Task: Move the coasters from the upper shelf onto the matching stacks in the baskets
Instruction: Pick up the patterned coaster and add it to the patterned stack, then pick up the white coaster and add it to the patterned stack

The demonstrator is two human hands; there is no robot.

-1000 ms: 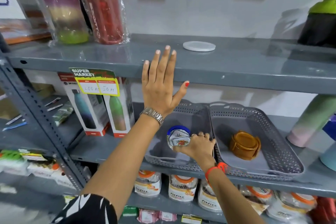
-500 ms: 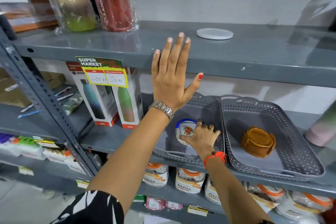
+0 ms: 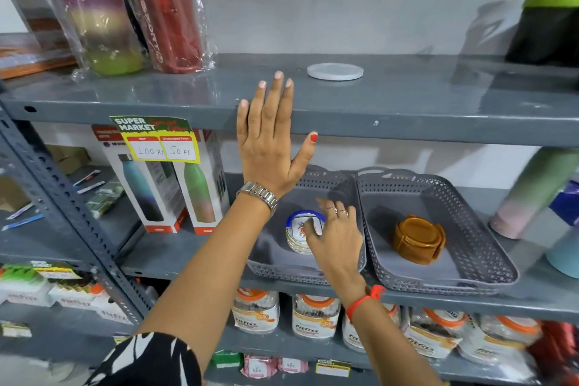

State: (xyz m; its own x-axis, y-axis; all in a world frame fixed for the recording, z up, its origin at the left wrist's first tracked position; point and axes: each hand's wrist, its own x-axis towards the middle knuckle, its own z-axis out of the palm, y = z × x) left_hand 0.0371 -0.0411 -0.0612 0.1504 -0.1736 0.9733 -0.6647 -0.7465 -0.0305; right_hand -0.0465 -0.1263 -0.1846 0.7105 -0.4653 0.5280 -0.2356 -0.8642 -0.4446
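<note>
While raised flat, fingers spread: left hand (image 3: 269, 147) empty; right hand (image 3: 336, 236) loosely open over patterned coaster stack (image 3: 299, 236) in left basket (image 3: 275, 260).

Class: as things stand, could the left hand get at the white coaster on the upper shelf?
Probably yes: the left hand is open at the shelf edge, and the white coaster lies uncovered beyond its fingertips.

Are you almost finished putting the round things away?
Nearly. Done: a blue-rimmed flowery coaster stack sits in the left basket, and brown coasters sit in the right basket. In hand: the right hand is at the flowery stack; the left hand is open and empty. Left: one white coaster on the upper shelf.
</note>
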